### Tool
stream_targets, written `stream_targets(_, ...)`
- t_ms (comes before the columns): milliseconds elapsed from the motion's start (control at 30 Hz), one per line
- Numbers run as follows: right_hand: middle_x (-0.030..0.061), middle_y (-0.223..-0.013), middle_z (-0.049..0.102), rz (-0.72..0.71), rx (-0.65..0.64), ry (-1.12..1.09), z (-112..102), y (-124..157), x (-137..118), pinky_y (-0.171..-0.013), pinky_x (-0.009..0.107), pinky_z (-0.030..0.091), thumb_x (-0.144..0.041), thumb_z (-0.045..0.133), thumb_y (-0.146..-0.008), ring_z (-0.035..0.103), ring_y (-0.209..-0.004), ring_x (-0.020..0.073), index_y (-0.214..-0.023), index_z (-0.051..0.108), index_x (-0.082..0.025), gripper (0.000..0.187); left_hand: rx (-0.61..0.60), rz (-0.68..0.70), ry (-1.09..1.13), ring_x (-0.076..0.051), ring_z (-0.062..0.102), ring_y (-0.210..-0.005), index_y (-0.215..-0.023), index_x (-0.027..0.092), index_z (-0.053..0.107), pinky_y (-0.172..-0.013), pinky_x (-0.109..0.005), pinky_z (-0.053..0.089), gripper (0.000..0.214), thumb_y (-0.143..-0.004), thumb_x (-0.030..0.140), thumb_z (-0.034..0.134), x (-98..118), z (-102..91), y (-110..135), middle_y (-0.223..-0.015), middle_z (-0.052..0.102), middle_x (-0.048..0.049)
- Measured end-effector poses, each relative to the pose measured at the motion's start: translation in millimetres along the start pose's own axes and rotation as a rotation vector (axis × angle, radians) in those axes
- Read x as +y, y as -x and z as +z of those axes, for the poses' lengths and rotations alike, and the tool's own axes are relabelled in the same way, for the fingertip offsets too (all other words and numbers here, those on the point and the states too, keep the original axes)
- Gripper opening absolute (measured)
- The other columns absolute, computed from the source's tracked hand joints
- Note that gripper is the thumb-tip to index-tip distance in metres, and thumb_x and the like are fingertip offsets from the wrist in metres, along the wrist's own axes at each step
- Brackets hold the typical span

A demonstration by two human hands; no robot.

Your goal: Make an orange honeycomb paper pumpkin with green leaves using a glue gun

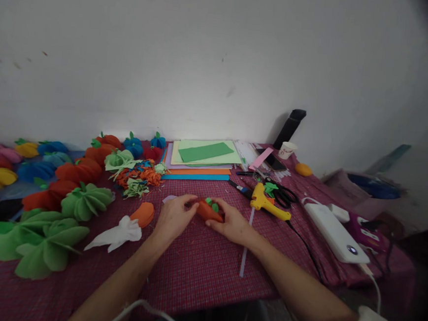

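Observation:
A small orange paper pumpkin [206,211] with green paper bits on top is between my two hands, just above the table's middle. My left hand [175,218] grips its left side with thumb and fingers. On the other side, my right hand [233,225] is closed around its right end. Orange paper pieces [143,214] and a crumpled white tissue [121,233] lie left of my left hand. A yellow glue gun [266,203] rests right of my right hand, with a long glue stick [243,263] poking out toward the front edge.
Finished paper pumpkins [78,169] crowd the left side, beside shredded paper scraps [140,177]. Coloured paper sheets [198,174] are stacked at the back. Black scissors [287,196], a paper cup [287,150], a white power bank [332,234] and a purple power strip [367,234] occupy the right.

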State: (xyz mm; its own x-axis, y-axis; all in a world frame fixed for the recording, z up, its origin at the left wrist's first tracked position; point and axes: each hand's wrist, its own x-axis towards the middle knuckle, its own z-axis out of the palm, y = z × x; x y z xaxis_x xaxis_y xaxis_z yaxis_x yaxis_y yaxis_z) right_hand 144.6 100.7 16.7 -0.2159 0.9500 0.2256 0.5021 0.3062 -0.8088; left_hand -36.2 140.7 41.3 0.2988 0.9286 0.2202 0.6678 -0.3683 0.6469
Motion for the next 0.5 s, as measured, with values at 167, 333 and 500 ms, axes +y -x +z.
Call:
stream_targets(167, 0.0068, -0.11, 0.059, -0.026, -0.14, 0.068, -5.4, 2.9, -6.9, -0.083, 0.035, 0.044, -0.033, 0.072, -0.065, 0.057, -0.093, 0.0217, -0.125, 0.043, -0.018, 0.069, -0.031, 0.024, 0.009, -0.018, 0.064, -0.085, -0.097, 0.021, 0.067, -0.079, -0.03, 0.048, 0.025, -0.076, 0.025, 0.053, -2.5, -1.1, -1.0, -0.095, 0.071, -0.0023)
stream_targets(333, 0.0103, -0.118, 0.054, -0.033, -0.169, 0.079, -11.7, 4.4, -5.2, -0.087, 0.037, 0.042, -0.039, 0.075, -0.061, 0.054, -0.1, 0.0238, -0.132, 0.036, -0.017, 0.084, -0.03, 0.023, 0.025, -0.017, 0.064, -0.088, -0.103, 0.019, 0.065, -0.08, -0.028, 0.048, 0.03, -0.076, 0.026, 0.053, -1.6, -3.8, 0.5, -0.1, 0.069, -0.0036)
stream_targets(500, 0.0077, -0.112, 0.057, -0.013, -0.246, 0.014, -23.2, 5.8, -12.1, -0.08, 0.034, 0.046, -0.037, 0.071, -0.067, 0.057, -0.091, 0.0202, -0.132, 0.035, -0.018, 0.077, -0.039, 0.038, 0.023, -0.017, 0.063, -0.089, -0.103, 0.021, 0.064, -0.08, -0.028, 0.048, 0.03, -0.076, 0.026, 0.054, 2.5, -7.3, 3.4, -0.102, 0.069, -0.0025)
